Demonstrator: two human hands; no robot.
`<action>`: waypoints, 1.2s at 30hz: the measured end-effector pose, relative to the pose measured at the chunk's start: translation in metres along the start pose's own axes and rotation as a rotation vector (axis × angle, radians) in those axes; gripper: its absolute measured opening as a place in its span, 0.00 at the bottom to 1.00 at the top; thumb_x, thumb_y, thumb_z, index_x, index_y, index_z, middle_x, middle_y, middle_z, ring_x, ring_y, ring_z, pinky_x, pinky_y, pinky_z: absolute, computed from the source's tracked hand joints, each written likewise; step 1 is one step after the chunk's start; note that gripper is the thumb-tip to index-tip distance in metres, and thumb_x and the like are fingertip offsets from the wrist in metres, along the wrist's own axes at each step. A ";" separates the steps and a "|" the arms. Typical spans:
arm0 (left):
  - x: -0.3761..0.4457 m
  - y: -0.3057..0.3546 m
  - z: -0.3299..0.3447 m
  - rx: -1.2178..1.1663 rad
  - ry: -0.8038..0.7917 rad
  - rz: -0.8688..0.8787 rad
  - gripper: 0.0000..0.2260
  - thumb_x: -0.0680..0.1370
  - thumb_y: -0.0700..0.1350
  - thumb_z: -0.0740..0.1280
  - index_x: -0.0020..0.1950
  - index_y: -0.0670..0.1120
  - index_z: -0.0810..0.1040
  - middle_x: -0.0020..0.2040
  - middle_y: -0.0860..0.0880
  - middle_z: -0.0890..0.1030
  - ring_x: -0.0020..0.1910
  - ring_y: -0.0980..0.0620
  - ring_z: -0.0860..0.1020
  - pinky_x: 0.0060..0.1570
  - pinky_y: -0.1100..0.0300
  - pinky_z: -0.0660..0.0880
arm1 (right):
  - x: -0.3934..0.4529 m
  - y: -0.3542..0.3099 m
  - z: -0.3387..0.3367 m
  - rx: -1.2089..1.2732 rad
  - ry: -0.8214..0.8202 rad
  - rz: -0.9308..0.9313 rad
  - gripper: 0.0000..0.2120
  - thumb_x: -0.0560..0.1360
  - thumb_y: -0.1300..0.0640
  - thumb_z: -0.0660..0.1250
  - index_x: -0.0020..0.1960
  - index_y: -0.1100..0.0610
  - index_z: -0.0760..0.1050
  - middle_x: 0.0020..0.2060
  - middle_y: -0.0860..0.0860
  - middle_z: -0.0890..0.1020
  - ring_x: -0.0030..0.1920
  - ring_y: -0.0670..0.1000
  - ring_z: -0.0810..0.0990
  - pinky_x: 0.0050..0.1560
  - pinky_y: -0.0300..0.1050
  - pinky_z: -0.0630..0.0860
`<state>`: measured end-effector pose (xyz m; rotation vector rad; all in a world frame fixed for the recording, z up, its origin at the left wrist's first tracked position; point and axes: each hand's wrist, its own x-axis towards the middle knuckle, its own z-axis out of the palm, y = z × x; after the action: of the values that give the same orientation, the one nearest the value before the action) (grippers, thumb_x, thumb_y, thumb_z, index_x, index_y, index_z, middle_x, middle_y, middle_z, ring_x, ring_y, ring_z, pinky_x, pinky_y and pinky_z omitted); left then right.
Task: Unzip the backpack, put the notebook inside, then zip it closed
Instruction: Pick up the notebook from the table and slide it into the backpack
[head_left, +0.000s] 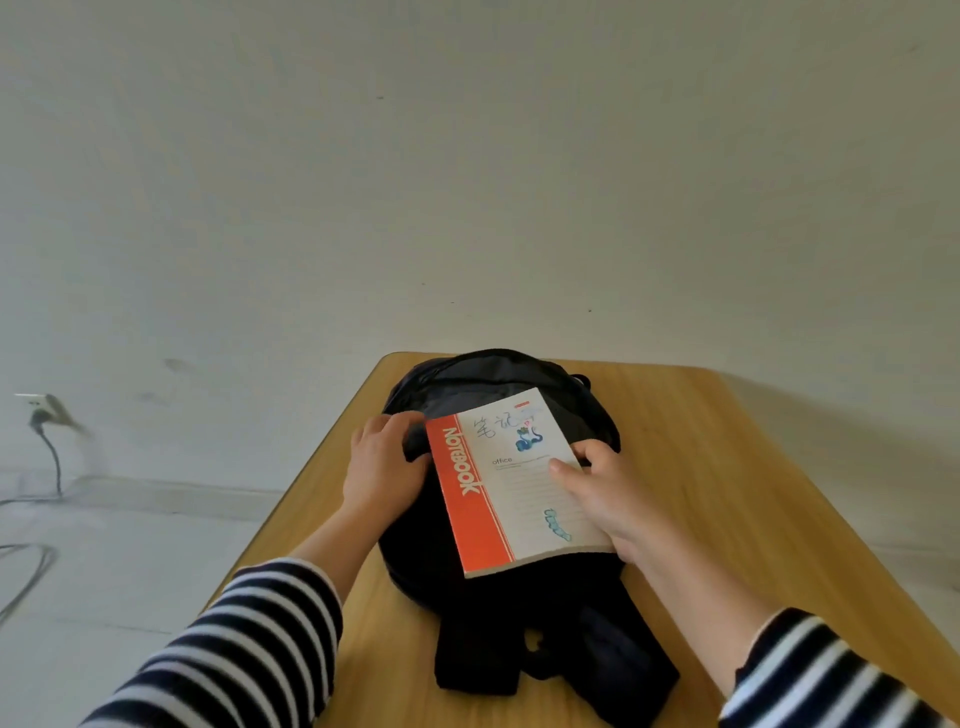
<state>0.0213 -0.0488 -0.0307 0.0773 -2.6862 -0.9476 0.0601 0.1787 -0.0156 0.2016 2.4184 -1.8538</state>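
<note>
We find the right hand (613, 499) grasping the notebook (514, 483), the left hand (384, 467) gripping the backpack (519, 613). A narrow opening may snag its corners.

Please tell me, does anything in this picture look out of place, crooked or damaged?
Nothing looks damaged or spilled. The notebook lies tilted over the black backpack, held at its right edge by the right hand, while the left hand grips the backpack's fabric. This fits the packing. On the floor, a cable runs loosely from the wall socket.
</note>
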 end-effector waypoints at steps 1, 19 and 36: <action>0.002 0.000 0.001 0.050 -0.003 0.021 0.21 0.75 0.48 0.68 0.68 0.53 0.71 0.66 0.47 0.71 0.67 0.44 0.65 0.61 0.51 0.68 | 0.000 0.001 -0.001 -0.004 -0.027 0.007 0.11 0.77 0.53 0.64 0.57 0.55 0.70 0.49 0.53 0.82 0.48 0.52 0.83 0.46 0.49 0.81; 0.056 0.018 -0.008 -0.107 0.007 -0.005 0.12 0.76 0.52 0.67 0.55 0.48 0.83 0.53 0.50 0.82 0.46 0.52 0.77 0.46 0.57 0.75 | 0.012 0.008 -0.022 0.186 -0.507 0.166 0.15 0.75 0.61 0.67 0.60 0.62 0.72 0.57 0.65 0.80 0.45 0.55 0.84 0.40 0.45 0.83; 0.054 0.022 0.001 -0.296 0.074 -0.116 0.12 0.77 0.52 0.65 0.55 0.48 0.83 0.57 0.48 0.81 0.49 0.51 0.76 0.48 0.58 0.71 | 0.054 -0.001 0.022 0.006 0.126 0.052 0.10 0.76 0.55 0.65 0.54 0.59 0.73 0.48 0.55 0.81 0.46 0.54 0.81 0.40 0.46 0.77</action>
<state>-0.0294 -0.0388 -0.0037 0.2024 -2.4676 -1.3388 0.0061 0.1605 -0.0286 0.3901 2.4624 -1.8802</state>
